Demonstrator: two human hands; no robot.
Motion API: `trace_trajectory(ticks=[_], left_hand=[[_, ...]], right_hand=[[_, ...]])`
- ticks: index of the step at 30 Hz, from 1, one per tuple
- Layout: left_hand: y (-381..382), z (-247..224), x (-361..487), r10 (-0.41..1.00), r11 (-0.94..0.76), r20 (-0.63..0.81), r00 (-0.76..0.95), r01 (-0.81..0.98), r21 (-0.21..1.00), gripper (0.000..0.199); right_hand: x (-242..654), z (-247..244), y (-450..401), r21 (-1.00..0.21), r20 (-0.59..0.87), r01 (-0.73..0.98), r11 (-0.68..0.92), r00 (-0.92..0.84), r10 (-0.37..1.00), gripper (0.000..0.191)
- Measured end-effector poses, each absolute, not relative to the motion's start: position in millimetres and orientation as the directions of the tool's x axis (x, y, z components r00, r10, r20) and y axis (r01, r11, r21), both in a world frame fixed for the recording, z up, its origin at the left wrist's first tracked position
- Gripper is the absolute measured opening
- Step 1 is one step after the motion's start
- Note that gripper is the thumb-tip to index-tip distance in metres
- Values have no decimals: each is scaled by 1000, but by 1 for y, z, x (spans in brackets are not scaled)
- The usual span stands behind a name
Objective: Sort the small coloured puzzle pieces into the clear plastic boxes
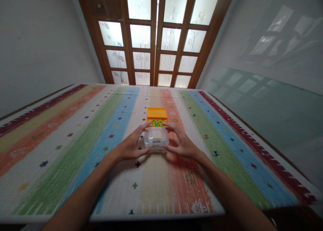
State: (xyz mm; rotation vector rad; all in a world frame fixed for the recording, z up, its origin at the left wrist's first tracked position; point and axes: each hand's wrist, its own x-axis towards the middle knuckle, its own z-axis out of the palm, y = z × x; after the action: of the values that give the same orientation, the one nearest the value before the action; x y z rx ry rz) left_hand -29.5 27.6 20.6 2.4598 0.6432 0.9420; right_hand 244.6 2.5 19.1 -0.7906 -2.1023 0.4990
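A clear plastic box (156, 139) is held between my two hands over the middle of the striped tablecloth. My left hand (132, 143) grips its left side, thumb low and fingers at the upper edge. On the right side, my right hand (182, 141) holds it the same way. What lies inside the box is too blurred to name. Just beyond it sits an open orange box (156, 113) with small green pieces (158, 123) in its near part, partly hidden behind the clear box and my fingertips.
The striped, patterned cloth (88, 146) covers the table. Beyond the table's far edge stand wooden doors with frosted panes (140, 36). White walls rise at the left and right, with a pale green glassy panel (272, 106) along the right side.
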Motion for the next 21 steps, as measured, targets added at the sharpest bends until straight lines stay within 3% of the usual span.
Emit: trace_trajectory(ticks=[5,8,11,15,21], left_hand=[[27,25,-36,646,-676,416,640,225,702,98],[34,31,-45,707,-512,388,591,50,857,82],[48,33,-54,818,-403,382,430,-45,914,69],[73,25,-58,922,-335,294,250,141,932,72],[94,4,-42,898,-279,157,411,257,925,78]], right_hand=[[248,23,1,-647,529,348,679,-435,728,74],[254,27,3,-739,498,316,595,-338,798,59],[263,27,13,-822,458,276,499,-202,866,47],[274,21,34,-911,338,235,340,-49,940,45],[272,8,69,-989,52,141,52,-2,999,38]])
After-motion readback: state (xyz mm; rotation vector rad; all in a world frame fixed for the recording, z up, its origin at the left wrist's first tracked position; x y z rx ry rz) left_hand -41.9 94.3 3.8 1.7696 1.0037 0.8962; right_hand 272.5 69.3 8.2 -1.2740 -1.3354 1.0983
